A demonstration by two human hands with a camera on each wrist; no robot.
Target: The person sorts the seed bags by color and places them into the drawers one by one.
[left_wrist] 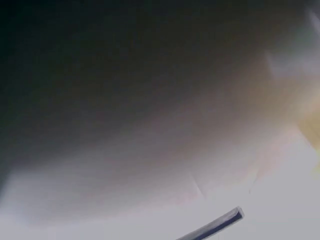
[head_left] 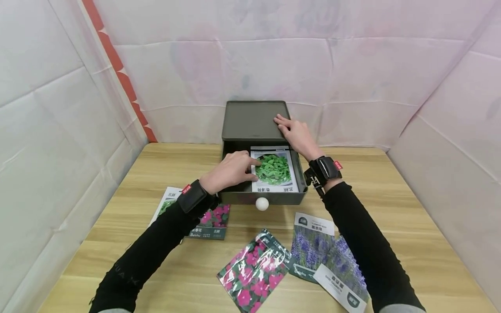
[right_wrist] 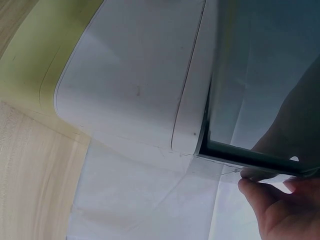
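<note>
Pressing flat fingers, the left hand [head_left: 231,170] lays one green seed packet [head_left: 273,168] in the open drawer [head_left: 301,174] while the right hand [head_left: 295,132] rests flat on the box top [head_left: 250,121], and four packets [head_left: 250,269] wait on the bench [head_left: 411,226].

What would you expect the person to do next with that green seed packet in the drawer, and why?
Probably let go and draw the left hand back out. The green seed packet already lies flat inside the open drawer, fingers resting on it, while the right hand steadies the box top. Other packets, such as the pink flower packet, lie on the table.
</note>
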